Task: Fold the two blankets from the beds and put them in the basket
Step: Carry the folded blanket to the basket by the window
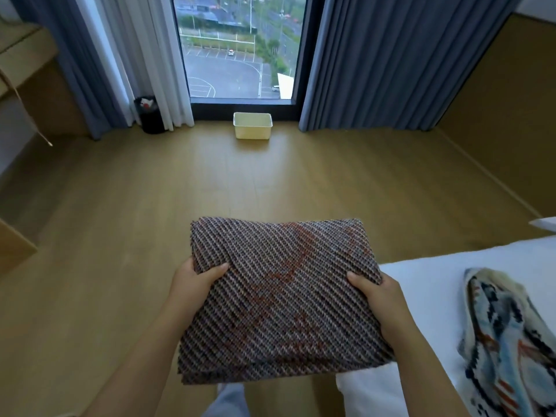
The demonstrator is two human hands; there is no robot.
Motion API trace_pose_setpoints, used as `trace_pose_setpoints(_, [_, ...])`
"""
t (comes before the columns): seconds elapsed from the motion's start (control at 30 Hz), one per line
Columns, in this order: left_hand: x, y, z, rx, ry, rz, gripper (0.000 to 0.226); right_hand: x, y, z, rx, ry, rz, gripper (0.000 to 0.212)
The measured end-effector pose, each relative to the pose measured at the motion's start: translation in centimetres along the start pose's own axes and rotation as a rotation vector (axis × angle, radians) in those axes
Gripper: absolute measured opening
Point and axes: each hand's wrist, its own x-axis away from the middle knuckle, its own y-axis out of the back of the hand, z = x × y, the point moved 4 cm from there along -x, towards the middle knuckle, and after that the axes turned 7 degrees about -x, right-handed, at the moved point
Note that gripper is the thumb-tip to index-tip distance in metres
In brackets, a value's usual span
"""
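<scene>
Head camera: the left hand and right hand each grip a side of the folded brown knit blanket, thumbs on top, well short of the cream basket. A crumpled blue-patterned blanket lies on the bed, nearer than the basket and to its right.

Folded blanket held above the floor, with the left hand at its left edge and the right hand at its right edge. Bed to the right, second blanket lying on it. Basket on the floor ahead, below the window, well apart from the hands. Bin left of the basket, beside the curtain.
</scene>
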Motion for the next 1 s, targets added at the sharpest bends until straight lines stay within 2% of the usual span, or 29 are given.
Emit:
trace_pose_setpoints(0.13, [-9.9,-0.2,-4.2,-0.029,-0.001,0.053,0.048,-7.1,-3.7,3.2,-0.015,-0.022,-0.051,0.012])
trace_pose_setpoints(0.27, [-18.8,-1.3,-8.5,-0.002,0.001,0.112,0.038,-14.6,-6.5,6.4,-0.033,-0.054,-0.073,0.018])
trace_pose_setpoints(0.47, [-31.5,-4.8,-13.5,0.026,0.030,0.162,0.036,-26.7,-9.7,10.3,-0.059,-0.053,-0.099,0.021])
trace_pose_setpoints(0.6, [-41.4,-8.5,-17.7,0.049,0.032,0.145,0.035,-37.9,-11.3,13.8,-0.078,-0.047,-0.098,0.019])
trace_pose_setpoints(0.8, [-53.9,-11.7,-24.3,0.092,0.053,0.070,0.028,-54.0,-14.4,20.6,-0.051,-0.053,-0.007,0.024])
trace_pose_setpoints(1.0, [-67.8,-13.4,-29.8,0.073,0.077,0.010,0.040,-69.3,-19.7,25.4,-0.019,-0.047,0.050,0.018])
